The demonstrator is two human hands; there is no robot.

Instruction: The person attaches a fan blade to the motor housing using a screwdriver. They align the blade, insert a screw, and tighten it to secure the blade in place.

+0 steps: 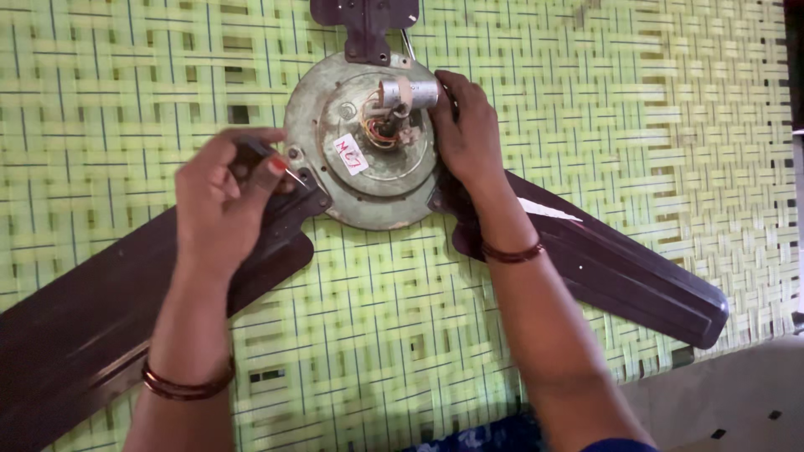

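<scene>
My left hand (222, 197) is curled in a closed grip around a small dark-handled screwdriver (266, 163), fingers and thumb pinched on the handle. Its thin metal tip points right and meets the rim of the round, worn grey metal motor housing of a ceiling fan (362, 188), close to where the left blade joins it.

My right hand (466, 125) lies on the right edge of that housing, palm down, fingers wrapped over the rim and pressed against it, closed on the housing itself. Just beside its fingertips sits a small silver cylinder-shaped capacitor (412, 93), with a bundle of red, yellow and orange wires (382, 130) coiled beneath it at the centre of the motor. A white paper label with red handwriting (350, 154) is stuck to the housing face, lower left of the wires.

The fan lies flat on a woven mat of yellow-green plastic strips (636, 109). One long dark brown fan blade (92, 318) runs down to the left under my left forearm; a second dark brown blade (624, 272) stretches down to the right under my right wrist, and the dark bracket of a third blade (365, 21) shows at the top edge. Both wrists carry thin reddish-brown bangles (186, 387).
</scene>
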